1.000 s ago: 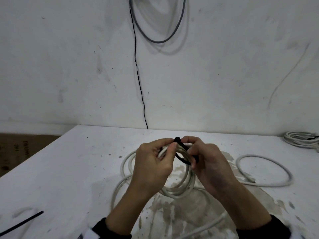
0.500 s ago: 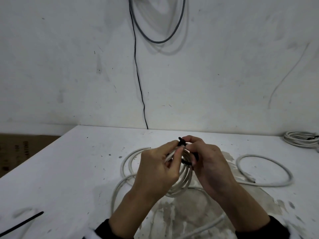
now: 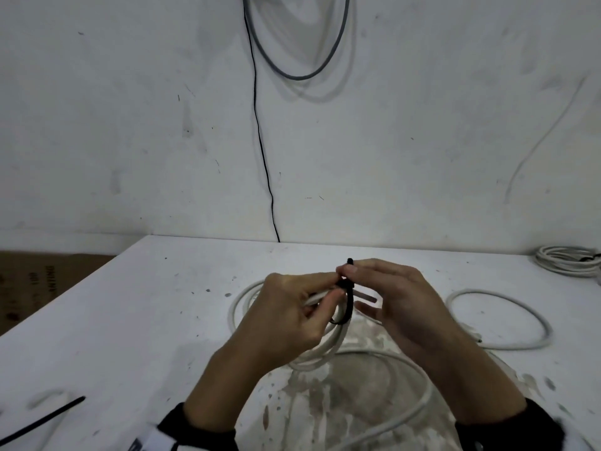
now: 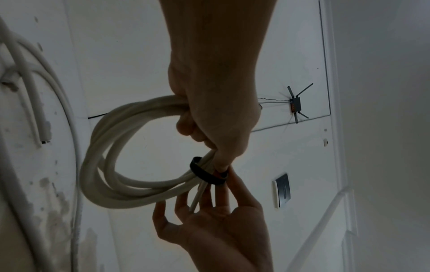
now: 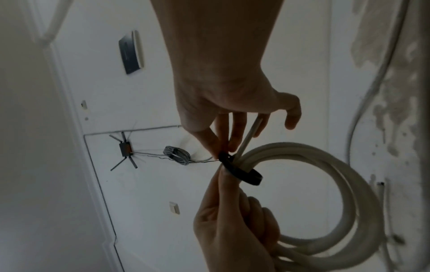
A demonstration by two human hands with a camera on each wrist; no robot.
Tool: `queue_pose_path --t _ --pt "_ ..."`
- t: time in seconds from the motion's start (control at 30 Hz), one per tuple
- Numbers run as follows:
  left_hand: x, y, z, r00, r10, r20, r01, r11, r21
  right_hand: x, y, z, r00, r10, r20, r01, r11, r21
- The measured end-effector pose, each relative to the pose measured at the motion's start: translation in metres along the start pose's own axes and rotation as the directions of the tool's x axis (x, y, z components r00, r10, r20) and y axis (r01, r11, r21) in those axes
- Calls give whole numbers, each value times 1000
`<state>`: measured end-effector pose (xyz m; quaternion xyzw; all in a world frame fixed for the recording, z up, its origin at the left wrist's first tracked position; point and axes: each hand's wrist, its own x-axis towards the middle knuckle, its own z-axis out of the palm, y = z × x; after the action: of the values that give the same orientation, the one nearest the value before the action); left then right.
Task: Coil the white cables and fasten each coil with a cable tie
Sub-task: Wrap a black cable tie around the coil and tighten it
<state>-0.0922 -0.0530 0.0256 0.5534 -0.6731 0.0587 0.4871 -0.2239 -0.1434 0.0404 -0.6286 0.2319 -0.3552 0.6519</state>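
Fastening a coil: the left hand grips the bundled turns of the white cable coil, held above the middle of the counter, its thumb and forefinger pinching the strands just beside the black cable tie. The right hand pinches the tie's head between thumb and forefinger, its other fingers loosely spread. The tie already forms a closed loop around the strands, though apparently still slack, so cinching seems to remain. A finished coil lies at the far right edge; a loose cable right of centre remains uncoiled, and a spare tie waits near the front left corner.
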Motion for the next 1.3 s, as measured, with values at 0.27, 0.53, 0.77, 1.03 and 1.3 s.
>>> queue_pose_path --t 0.27,0.53,0.77,1.03,1.3 --pt "0 8 -2 989 -28 147 56 980 -192 9 -3 -18 979 82 -186 -46 982 185" --pt "3 16 -1 977 -178 117 212 859 -466 15 -1 -17 922 -5 -388 107 965 241" --pt "5 15 -6 963 -263 63 265 877 -400 1 -16 -13 971 -175 -163 165 984 -73" --pt "8 30 -13 986 -164 -5 144 878 -457 -11 -11 13 986 -168 0 166 976 -144" --pt "5 18 -4 980 -187 66 197 944 -265 -10 -8 7 996 76 38 -77 997 21"
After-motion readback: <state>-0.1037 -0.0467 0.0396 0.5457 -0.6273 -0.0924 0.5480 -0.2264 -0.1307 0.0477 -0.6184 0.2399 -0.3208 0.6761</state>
